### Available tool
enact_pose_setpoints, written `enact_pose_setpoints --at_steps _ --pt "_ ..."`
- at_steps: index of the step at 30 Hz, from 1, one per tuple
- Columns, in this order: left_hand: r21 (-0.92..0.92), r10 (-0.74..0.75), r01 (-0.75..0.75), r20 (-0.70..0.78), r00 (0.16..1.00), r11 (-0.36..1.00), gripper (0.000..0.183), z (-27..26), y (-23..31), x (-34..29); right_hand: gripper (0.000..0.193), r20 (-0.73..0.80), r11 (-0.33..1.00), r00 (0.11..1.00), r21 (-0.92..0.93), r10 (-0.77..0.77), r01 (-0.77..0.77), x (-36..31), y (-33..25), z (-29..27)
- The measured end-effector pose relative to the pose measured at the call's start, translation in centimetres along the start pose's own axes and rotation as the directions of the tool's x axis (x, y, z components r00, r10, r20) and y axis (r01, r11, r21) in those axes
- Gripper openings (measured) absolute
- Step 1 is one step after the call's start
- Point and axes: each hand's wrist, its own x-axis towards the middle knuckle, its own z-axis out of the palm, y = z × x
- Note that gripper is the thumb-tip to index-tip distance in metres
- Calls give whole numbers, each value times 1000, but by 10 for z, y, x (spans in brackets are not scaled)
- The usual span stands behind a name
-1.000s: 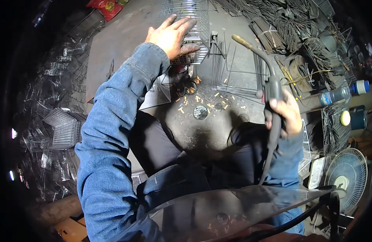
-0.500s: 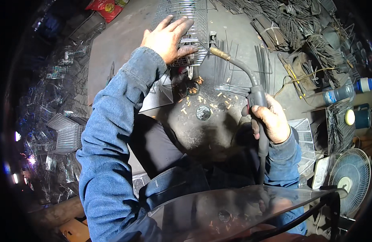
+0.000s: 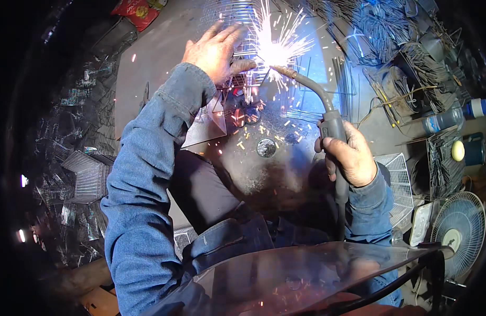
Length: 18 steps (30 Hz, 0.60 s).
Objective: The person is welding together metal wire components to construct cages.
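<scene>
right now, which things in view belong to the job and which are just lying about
In the job:
- welding torch, gripped by the right hand, sparks at its tip
- wire basket, under the left hand

Seemingly just about:
- electric fan
- clear bottle
- red bag

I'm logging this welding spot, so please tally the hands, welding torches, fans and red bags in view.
Hands (left hand, right hand): 2
Welding torch: 1
Fan: 1
Red bag: 1
Total: 5
</scene>
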Motion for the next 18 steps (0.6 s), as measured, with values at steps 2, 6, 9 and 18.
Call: enact_pose_setpoints --at_steps 2,6,9,18 --pt "-2 -15 15 17 1000 1000 80 0 0 1 36 -67 990 998 -139 -20 11 0 2 4" --pt "-1 -25 25 29 999 1000 82 -1 1 2 35 -150 855 951 -491 -271 166 -1 7 15" --pt "-6 -24 25 39 999 1000 81 -2 1 1 30 -158 882 947 -433 -281 189 -3 3 16" --pt "-63 -2 2 -5 1000 998 80 0 1 0 34 -100 991 992 -121 -76 64 -12 -13 22"
